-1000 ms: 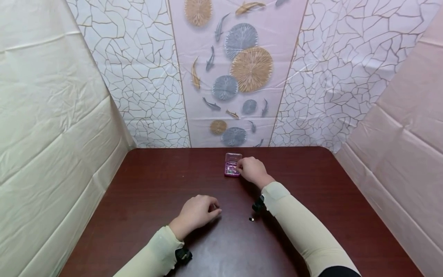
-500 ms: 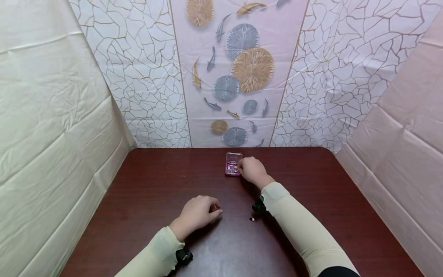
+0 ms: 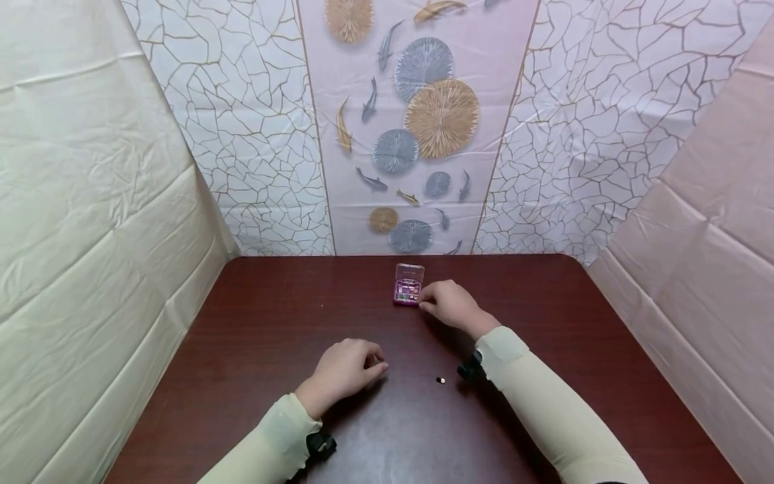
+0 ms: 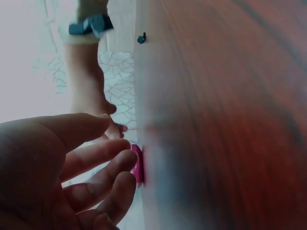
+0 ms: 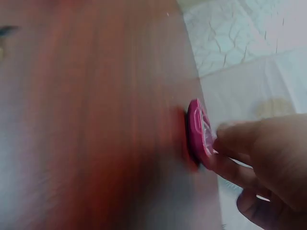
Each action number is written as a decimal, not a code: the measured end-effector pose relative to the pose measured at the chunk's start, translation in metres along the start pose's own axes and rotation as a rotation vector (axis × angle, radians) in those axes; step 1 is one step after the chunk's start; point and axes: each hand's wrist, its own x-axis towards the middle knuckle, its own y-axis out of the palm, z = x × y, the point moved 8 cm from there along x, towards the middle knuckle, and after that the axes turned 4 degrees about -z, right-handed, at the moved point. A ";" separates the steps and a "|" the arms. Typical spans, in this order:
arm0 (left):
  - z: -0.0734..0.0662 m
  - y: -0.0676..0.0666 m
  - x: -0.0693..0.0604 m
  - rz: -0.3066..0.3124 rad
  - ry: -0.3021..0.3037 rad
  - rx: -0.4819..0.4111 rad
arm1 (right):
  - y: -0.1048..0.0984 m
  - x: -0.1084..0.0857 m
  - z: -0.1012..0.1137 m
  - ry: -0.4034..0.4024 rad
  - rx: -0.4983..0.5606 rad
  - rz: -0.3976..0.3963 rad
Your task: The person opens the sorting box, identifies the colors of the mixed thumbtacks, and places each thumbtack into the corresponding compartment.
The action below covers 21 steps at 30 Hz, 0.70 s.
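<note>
A small magenta case (image 3: 407, 293) with a clear lid tipped up stands near the table's far edge. Its compartments hold several tiny items, too small to identify. My right hand (image 3: 452, 306) is just right of the case with bent fingers; in the right wrist view the fingertips (image 5: 223, 136) lie close by the case (image 5: 195, 132), and whether they touch it I cannot tell. Nothing shows in that hand. My left hand (image 3: 345, 375) hovers or rests low over the table's middle, fingers loosely curled and holding nothing. In the left wrist view its fingers (image 4: 98, 158) are spread apart.
A tiny dark and pale-gold item (image 3: 440, 380) lies on the table between the forearms; its kind is unclear. The dark red-brown wooden table (image 3: 272, 336) meets a patterned cloth (image 3: 411, 134) at its far edge, with plain cloth on both sides.
My right hand has drawn back slightly to the right from over the case, so more of its compartments show. The left hand has stayed in place.
</note>
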 end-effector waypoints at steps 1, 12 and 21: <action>0.001 0.001 0.000 0.002 0.000 -0.001 | -0.001 -0.007 0.004 -0.032 0.013 0.019; 0.002 0.003 -0.001 0.015 0.002 0.001 | -0.004 -0.071 0.032 -0.244 0.008 0.149; -0.001 0.003 -0.001 0.033 -0.007 0.001 | -0.001 -0.120 0.031 -0.253 0.046 0.193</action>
